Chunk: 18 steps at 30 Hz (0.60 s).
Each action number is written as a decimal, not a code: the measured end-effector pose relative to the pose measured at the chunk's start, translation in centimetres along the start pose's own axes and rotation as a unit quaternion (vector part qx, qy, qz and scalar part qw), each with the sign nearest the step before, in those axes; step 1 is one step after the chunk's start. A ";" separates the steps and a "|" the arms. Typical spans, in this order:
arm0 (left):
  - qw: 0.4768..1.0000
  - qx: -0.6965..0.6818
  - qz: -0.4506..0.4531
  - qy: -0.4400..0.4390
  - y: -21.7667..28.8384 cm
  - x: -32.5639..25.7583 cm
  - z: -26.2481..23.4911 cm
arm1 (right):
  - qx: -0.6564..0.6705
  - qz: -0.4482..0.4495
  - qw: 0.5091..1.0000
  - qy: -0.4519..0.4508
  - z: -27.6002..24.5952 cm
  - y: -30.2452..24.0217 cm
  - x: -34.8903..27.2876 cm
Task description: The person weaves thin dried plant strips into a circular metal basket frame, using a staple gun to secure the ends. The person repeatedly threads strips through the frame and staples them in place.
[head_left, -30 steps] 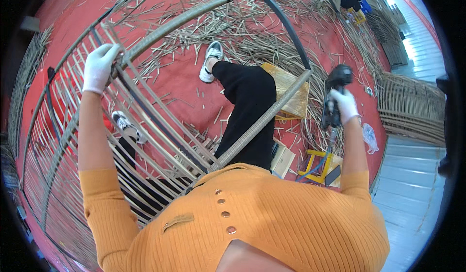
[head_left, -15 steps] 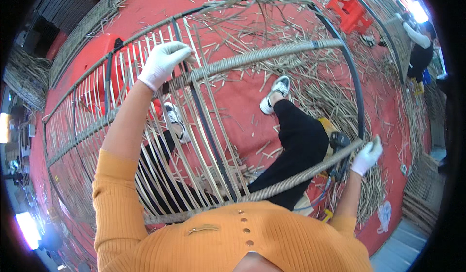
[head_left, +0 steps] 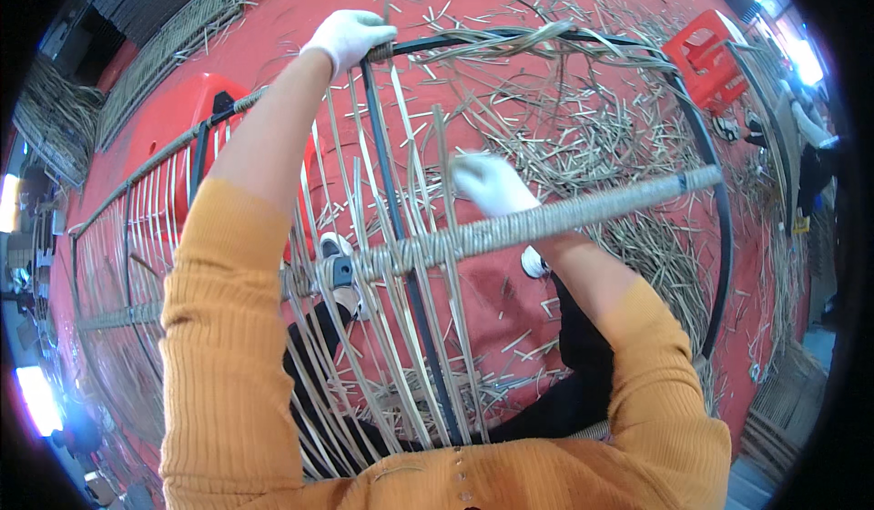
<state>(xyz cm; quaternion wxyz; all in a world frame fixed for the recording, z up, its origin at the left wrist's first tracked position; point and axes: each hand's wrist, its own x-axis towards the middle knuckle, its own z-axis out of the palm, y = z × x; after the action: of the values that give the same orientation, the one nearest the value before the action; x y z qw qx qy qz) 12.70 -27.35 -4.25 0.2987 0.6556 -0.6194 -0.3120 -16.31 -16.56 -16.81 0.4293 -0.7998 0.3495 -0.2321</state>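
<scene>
A red floor spreads under everything, and above it, over the person's black-trousered legs, stands a large frame of dark bars and pale canes. Loose cane scraps lie heaped on the floor past the frame's top edge and inside its upper right corner. One red stool stands behind the frame's left part, another red stool just outside its upper right corner. A cord-wrapped crossbar runs out to the frame's right edge, passing over the right wrist.

The left hand is at the frame's top edge, its fingers drawn together on a thin strand that rises from the rail where a short wrapped section ends. The right hand is raised inside the frame, just beyond the crossbar and near the tip of an upright cane; it is blurred, so whether its fingers grip anything cannot be told.
</scene>
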 end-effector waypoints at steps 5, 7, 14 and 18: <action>0.981 0.000 -0.113 -0.160 -1.7 4.1 0.2 | 0.247 0.031 0.919 0.304 2.2 1.2 18.3; 0.979 0.025 -0.120 -0.161 -2.2 4.8 0.5 | -0.036 -0.164 0.924 0.344 1.9 1.9 20.7; 0.987 0.142 0.081 -0.015 -0.6 1.8 0.8 | 0.234 0.055 0.952 0.191 2.8 -2.1 12.0; 0.963 0.123 0.239 0.007 -0.9 -3.7 1.4 | 0.362 0.063 0.908 0.204 2.8 -7.0 8.9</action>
<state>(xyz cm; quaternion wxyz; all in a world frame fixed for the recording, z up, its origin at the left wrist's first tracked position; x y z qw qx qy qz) 12.07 -23.57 -5.69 0.2863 0.5218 -0.7897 -0.1486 -6.11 -19.15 -11.66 0.6221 -0.5013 0.3710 -0.4734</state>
